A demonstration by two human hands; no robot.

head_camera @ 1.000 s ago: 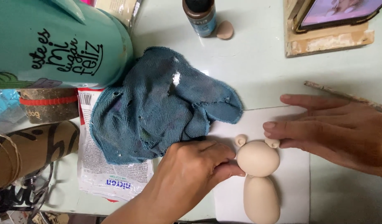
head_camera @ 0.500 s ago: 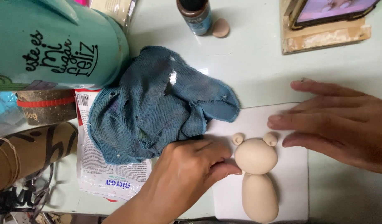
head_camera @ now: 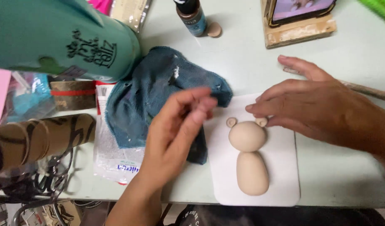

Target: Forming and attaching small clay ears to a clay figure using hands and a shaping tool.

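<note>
Left hand (head_camera: 175,134) raised, fingers loosely curled; right hand (head_camera: 314,104) flat, palm down.

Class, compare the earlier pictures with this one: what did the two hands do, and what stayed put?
The left hand has lifted off the clay head and now hovers over the blue cloth, holding nothing. The right hand stays flat on the white mat, fingertips at the right ear. The clay figure and cloth have not moved.

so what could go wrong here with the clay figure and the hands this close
The right hand rests beside the small right ear; a slip could flatten or knock it off the clay head. The left hand hovers over the blue cloth, which lies at the white board's edge; dragging the cloth could nudge the left ear or leave lint on the clay.
</note>
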